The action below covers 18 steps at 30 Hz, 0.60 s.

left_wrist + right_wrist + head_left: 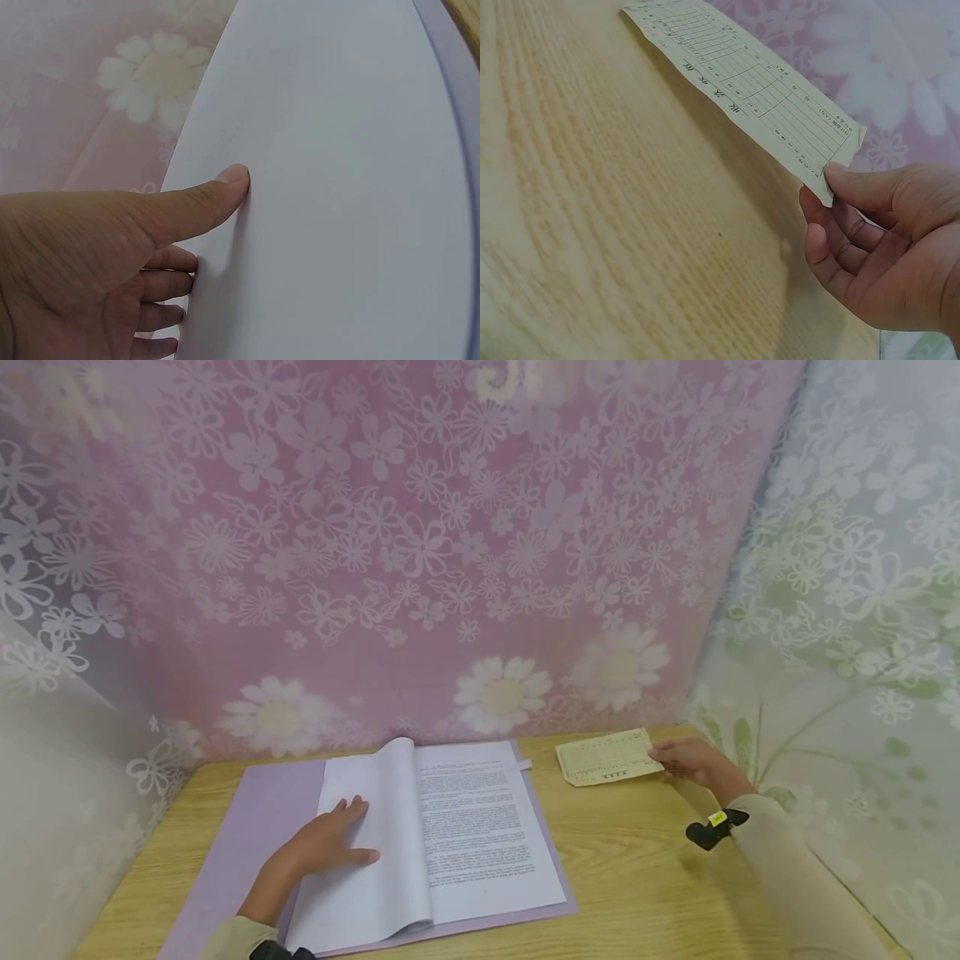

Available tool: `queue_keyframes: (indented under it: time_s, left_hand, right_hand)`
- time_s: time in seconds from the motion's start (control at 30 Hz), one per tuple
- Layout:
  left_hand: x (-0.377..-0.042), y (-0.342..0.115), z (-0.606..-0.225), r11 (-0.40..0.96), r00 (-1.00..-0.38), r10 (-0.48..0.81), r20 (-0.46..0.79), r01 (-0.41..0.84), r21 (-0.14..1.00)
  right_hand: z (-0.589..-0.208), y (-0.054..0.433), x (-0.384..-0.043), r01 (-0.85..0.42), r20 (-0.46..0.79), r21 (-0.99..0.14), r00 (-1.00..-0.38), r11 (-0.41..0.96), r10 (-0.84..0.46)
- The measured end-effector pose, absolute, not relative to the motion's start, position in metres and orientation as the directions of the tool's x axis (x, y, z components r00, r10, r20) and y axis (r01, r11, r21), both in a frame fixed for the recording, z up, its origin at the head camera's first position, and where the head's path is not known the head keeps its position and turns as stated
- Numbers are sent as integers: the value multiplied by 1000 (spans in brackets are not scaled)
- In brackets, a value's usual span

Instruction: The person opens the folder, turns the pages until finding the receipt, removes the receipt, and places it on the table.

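Note:
My left hand (322, 843) rests on the turned-over white pages (367, 893) of an open purple folder (255, 802), fingers spread and thumb out to the side. In the left wrist view the thumb and fingers lie against the blank white sheet (352, 195). A printed page (480, 827) shows on the folder's right half. With thumb and fingers, my right hand (697, 764) pinches the right end of a small yellowish printed slip (606, 757). The right wrist view shows ruled lines and characters on the slip (750, 82), held tilted over the wood.
The folder lies on a wood-grain table (630, 877). A pink flowered curtain (450, 568) hangs along the back edge, and a pale flowered one (847, 652) runs down the right side. A small white tab (521, 766) sticks out at the folder's upper right.

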State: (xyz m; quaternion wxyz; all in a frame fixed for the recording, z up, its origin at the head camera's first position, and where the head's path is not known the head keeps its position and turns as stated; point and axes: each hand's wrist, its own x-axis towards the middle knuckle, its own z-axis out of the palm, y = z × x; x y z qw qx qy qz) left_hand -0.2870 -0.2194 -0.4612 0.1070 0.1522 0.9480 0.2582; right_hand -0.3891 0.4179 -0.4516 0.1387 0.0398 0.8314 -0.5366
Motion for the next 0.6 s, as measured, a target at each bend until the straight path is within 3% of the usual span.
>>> queue_keyframes:
  time_s: [0.6]
  left_hand:
    - [-289,-218,-462,834,-934,334,-130,228,503]
  right_hand:
    - [-466,406,-380,119,-112,-831,-993,543,47]
